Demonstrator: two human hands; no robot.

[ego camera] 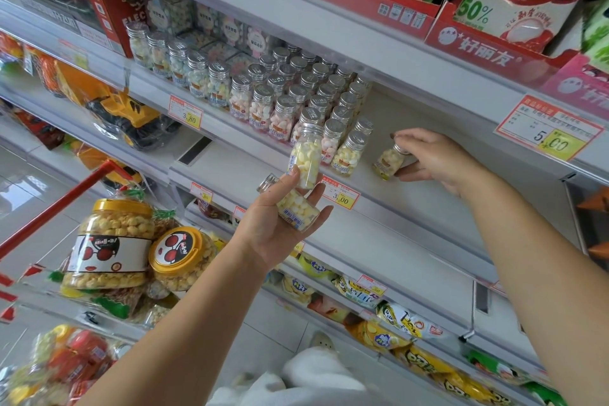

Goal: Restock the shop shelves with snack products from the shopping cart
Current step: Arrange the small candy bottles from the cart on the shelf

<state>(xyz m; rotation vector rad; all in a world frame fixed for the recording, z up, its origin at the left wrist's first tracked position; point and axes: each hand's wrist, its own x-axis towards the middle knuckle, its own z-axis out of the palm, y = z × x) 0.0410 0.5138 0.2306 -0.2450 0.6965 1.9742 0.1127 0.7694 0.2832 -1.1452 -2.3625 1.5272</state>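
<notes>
1. Lower left of frame: shopping cart, red handle visible; two large jars with yellow lids lie inside among bagged snacks.
2. Centre, upper: small bottles with silver caps stand in packed rows on the shelf; contents pastel at left, yellow at the right end.
3. Centre: left hand, palm up in front of the shelf edge, fingers partly curled; thumb pins an upright bottle of yellow sweets against the fingers; a second bottle lies across the palm.
4. Below it on the shelf edge: price tag reading 3.00.
5. Right of centre: right hand reaches onto the shelf; fingertips closed round the cap of a tilted bottle, thumb beneath; bottle's base touches the shelf, just right of the front row.
</notes>
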